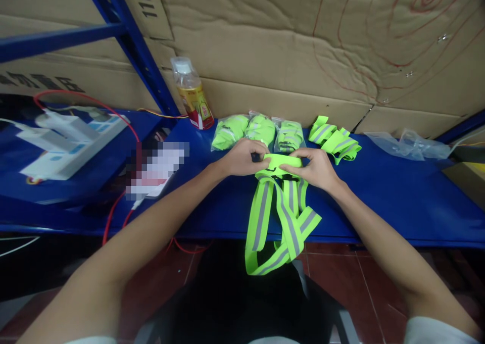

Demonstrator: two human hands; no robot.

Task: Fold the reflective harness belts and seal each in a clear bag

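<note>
A neon-yellow reflective vest made of straps with grey stripes (259,217) is stretched between my two hands at the blue table. My left hand (246,157) pinches the left end of its upper band, thumb in front. The right end of that band is pinched by my right hand (316,167). Below, the loose straps hang in loops over the table's front edge. Part of a dark buckle or slider shows on the band, but its detail is too small to make out. Just behind my hands lie several bagged neon bundles (231,132).
Another folded neon strap bundle (335,139) lies at the back right beside clear plastic bags (407,144). A bottle (193,96) stands against the cardboard. At left are a power strip (76,144), red cables and a phone-like object (159,167). Blue shelf posts (142,56) rise behind.
</note>
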